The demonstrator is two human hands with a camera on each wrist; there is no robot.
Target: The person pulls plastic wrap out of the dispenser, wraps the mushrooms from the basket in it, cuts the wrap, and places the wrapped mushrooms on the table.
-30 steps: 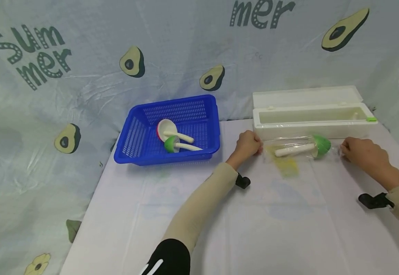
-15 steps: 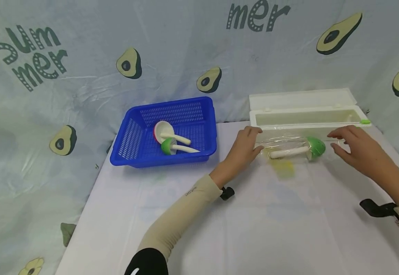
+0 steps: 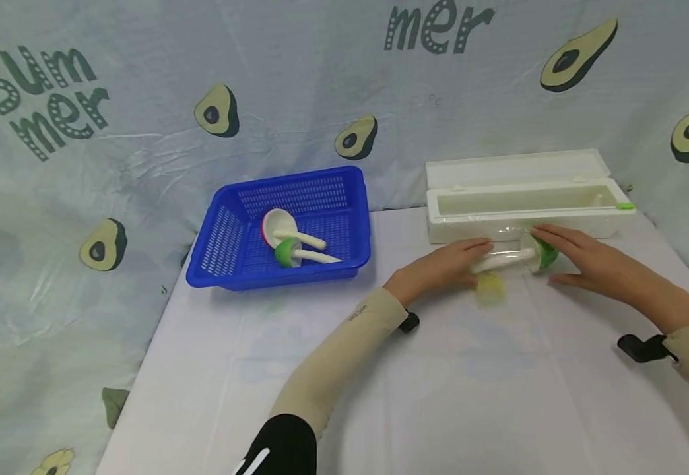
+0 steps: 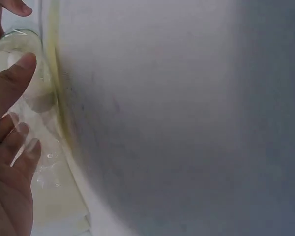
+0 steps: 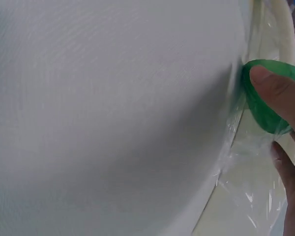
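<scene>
The green-bowled spoon (image 3: pixel 525 256) lies on the bench (image 3: pixel 439 382) under clear cling film (image 3: pixel 501 232), just near of the white film dispenser box (image 3: pixel 523 204), its long axis running left to right. The left hand (image 3: pixel 448 262) rests flat-fingered over the white handle end. The right hand (image 3: pixel 582 260) rests on the green bowl end, its thumb apparently pressing the film.
</scene>
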